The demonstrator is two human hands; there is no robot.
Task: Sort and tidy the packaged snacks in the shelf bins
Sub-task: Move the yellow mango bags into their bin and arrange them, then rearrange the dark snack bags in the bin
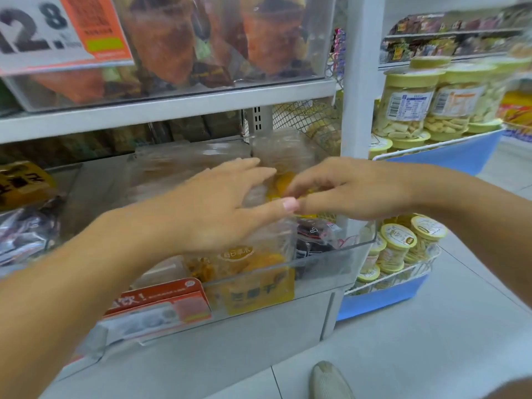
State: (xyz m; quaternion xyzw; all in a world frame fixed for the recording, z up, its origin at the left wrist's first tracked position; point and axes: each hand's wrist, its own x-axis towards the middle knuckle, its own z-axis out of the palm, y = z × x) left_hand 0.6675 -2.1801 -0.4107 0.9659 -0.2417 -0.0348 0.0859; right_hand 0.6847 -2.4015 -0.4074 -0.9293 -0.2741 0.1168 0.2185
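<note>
Left hand (218, 208) spread flat on clear mango packet (259, 260) in near bin (331, 272); right hand (345, 188) pinched packet top. Risk: slippery film slipping, packets toppling right onto dark packets (313, 237).

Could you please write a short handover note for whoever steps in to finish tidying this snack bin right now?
Left hand: spread flat, fingers open, over the clear snack packets in the middle-shelf clear bin.
Right hand: fingertips pinching at a yellow-filled packet near the bin's back; the grip itself is too blurred to confirm.
Things: yellow dried-fruit packets stand at the bin's front; dark packets sit at its right side.
Done: cannot tell from this view.
Left: the yellow and dark packets share one bin and lie unevenly, so separating and straightening probably remains.
</note>
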